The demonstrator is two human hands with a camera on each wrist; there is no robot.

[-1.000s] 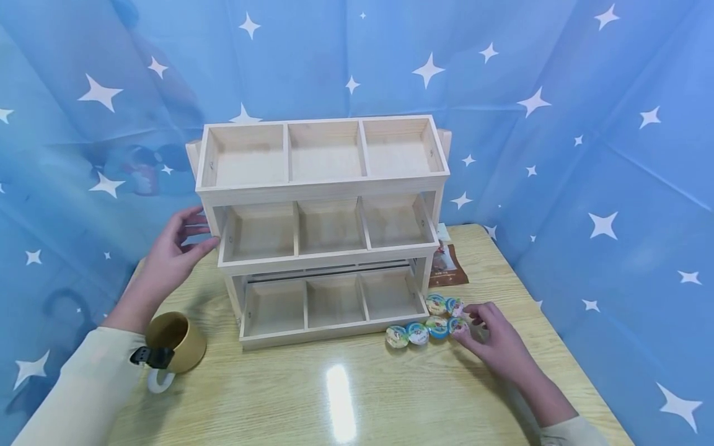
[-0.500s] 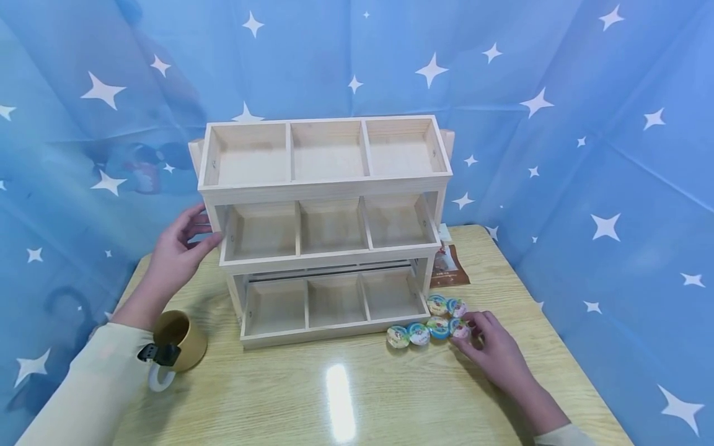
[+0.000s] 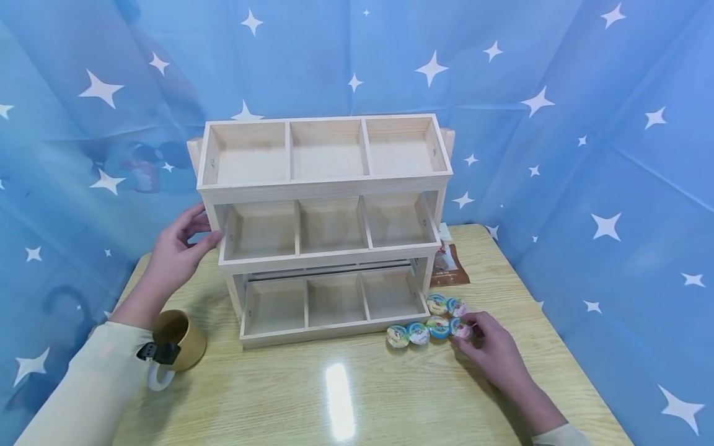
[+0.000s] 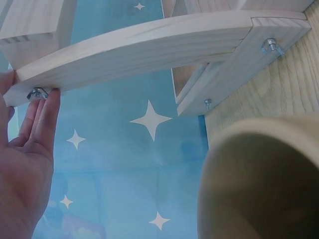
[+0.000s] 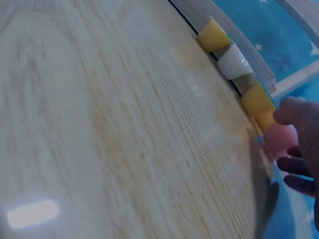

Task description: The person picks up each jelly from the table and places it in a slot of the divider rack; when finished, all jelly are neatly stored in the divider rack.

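Observation:
A three-tier wooden shelf (image 3: pixel 334 190) with divided trays stands on the table. My left hand (image 3: pixel 178 251) grips its left side, thumb at the front edge. In the left wrist view, its fingers (image 4: pixel 48 117) reach the side board beside a wing nut (image 4: pixel 37 93). My right hand (image 3: pixel 496 356) pinches a pink jelly cup (image 5: pixel 280 139) between thumb and fingers at the shelf's lower right corner. Against that cup sits a yellow jelly cup (image 3: pixel 437 327); a white one (image 3: pixel 418 334) and another yellow one (image 3: pixel 397 337) follow leftward. Two more jelly cups (image 3: pixel 437 303) lie just behind.
A tan mug (image 3: pixel 192 344) with a white handle stands beneath my left forearm, close to the shelf's left side. Behind the shelf's right side lies a brown packet (image 3: pixel 449 266). A blue star-patterned curtain (image 3: pixel 558 186) encloses the table (image 3: pixel 268 396).
My right thumb and fingers have come in closer on the pink jelly cup, which has shifted slightly right. My left hand keeps its grip on the shelf's side.

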